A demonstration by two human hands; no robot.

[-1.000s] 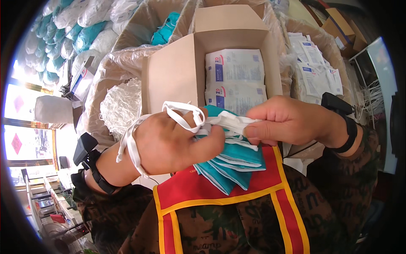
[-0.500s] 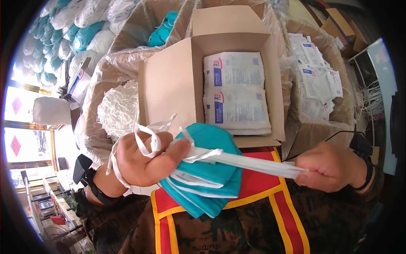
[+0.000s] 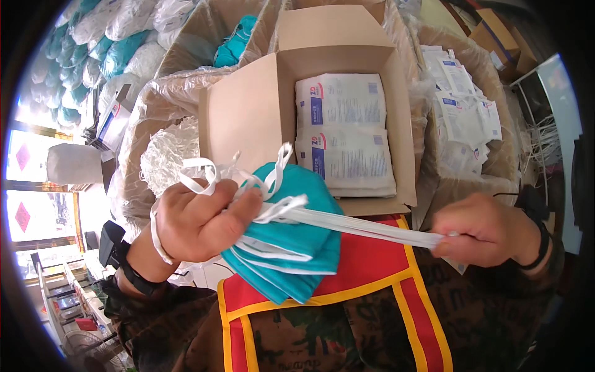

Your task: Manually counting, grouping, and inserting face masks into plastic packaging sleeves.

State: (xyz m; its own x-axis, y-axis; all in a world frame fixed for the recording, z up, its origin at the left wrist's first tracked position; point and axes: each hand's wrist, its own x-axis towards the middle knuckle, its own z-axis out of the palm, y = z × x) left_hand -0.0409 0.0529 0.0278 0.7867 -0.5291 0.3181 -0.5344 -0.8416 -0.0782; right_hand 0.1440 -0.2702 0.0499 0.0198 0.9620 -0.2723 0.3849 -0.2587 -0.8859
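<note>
A stack of teal face masks with white edging hangs from my left hand, which is closed around its white straps. Loops of strap stick up between and above those fingers. From the knotted spot beside the left fingertips, a bundle of white straps runs taut across to the right. My right hand is closed in a fist on the far end of this bundle. The masks lie over my red apron with yellow trim, just below an open cardboard box.
White printed packets lie inside the open box. To its left, a plastic-lined carton holds a heap of white straps; behind, another holds teal masks. More packets fill a lined carton on the right. Bagged goods are piled at far left.
Both hands have shifted slightly, and the masks have moved up and a little left. The strap loops above my left fingers have changed shape. The bundle stays stretched between my hands.
</note>
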